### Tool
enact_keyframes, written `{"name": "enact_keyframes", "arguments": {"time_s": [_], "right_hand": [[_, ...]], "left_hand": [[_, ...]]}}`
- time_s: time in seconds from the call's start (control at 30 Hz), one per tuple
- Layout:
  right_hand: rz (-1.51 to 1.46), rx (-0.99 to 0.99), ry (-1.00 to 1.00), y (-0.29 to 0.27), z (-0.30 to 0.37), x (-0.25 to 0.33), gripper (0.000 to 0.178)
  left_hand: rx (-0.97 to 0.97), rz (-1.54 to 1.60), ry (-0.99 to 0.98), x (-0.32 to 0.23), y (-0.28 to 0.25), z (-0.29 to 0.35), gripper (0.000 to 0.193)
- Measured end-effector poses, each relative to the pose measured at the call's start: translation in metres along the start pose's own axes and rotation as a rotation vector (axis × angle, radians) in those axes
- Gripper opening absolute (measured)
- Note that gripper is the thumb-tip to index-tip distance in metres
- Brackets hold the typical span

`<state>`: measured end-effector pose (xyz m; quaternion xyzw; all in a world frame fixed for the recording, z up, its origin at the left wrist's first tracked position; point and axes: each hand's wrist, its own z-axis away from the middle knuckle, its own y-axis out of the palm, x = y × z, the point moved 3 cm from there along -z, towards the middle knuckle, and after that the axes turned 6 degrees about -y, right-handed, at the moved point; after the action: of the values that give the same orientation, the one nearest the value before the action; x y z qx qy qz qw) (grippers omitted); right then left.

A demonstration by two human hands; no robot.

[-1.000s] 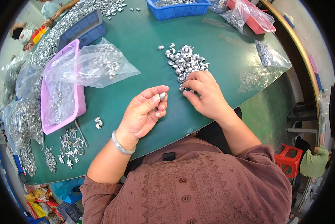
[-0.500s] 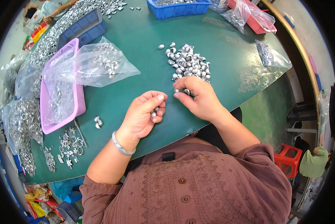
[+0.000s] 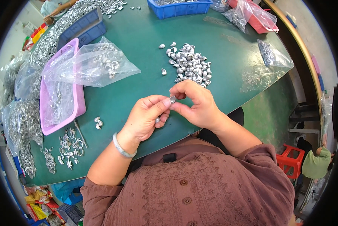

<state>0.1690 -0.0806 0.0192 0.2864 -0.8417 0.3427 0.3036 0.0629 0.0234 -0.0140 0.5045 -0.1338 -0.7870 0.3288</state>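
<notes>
So the left hand (image 3: 144, 116) was mostly curled up, thumb and forefinger pinching a silver teardrop piece (image 3: 172, 99), with a second bit (image 3: 157, 119) tucked by its lower fingers. The right hand (image 3: 197, 104) was half curled, fingertips right up at the piece, couldn't tell if gripping too. Silver pile (image 3: 192, 66) sat just beyond on the green table (image 3: 144, 37)

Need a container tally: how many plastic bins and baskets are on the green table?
4: a pink basket left of the left hand, a dark blue bin beyond it, a brighter blue bin at the top, a red bin at upper right. Clear bags may hide others.
</notes>
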Motion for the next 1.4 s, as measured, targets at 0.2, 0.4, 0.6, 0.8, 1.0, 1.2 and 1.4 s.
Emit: {"name": "enact_keyframes", "arguments": {"time_s": [0.2,0.4,0.6,0.8,1.0,1.2,1.4], "right_hand": [[-0.086,0.026,0.035,-0.005,0.002,-0.003,0.023],[-0.269,0.04,0.187,-0.007,0.007,-0.009,0.014],[-0.46,0.037,0.357,-0.003,0.013,-0.012,0.01],[-0.682,0.02,0.413,0.001,0.016,-0.015,0.016],[-0.664,0.021,0.336,-0.001,0.014,-0.011,0.029],[-0.507,0.056,0.156,-0.003,0.012,-0.009,0.034],[0.058,0.024,0.185,-0.02,-0.008,-0.025,0.015]], "left_hand": [[0.027,-0.005,0.036,-0.001,0.001,0.001,0.014],[-0.067,-0.169,0.181,-0.005,0.004,0.002,0.011],[-0.152,-0.443,0.421,-0.006,0.006,0.004,0.014],[-0.138,-0.46,0.48,-0.007,0.008,0.006,0.016],[-0.13,-0.571,0.572,-0.008,0.006,0.006,0.016],[-0.075,-0.446,0.541,-0.007,0.006,0.004,0.017],[-0.064,-0.335,0.465,-0.006,0.004,0.002,0.021]]}}
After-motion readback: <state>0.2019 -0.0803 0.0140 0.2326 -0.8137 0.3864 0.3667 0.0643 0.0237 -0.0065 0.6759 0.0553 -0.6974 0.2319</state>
